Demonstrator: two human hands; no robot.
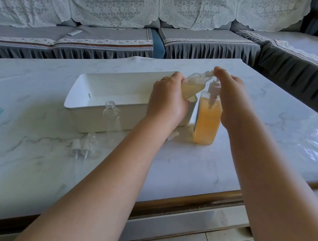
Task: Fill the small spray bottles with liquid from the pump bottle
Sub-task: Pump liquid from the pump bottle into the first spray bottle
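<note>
The small spray bottle (pixel 194 85), light, slick plastic, sits tilted in the left hand (pixel 167 100), fingers wrapped round its body, while the right hand (pixel 228 94) presses fingertips on the pump bottle (pixel 207 120) head.

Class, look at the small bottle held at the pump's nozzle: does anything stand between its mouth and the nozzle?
Nothing visible does. The left hand tilts the small bottle so its mouth meets the pump nozzle, while the right hand rests on the pump head.

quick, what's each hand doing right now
Left hand: grips a small spray bottle, tilted toward the pump.
Right hand: on the pump bottle head, apparently pressing it; finger curl cannot be told.
</note>
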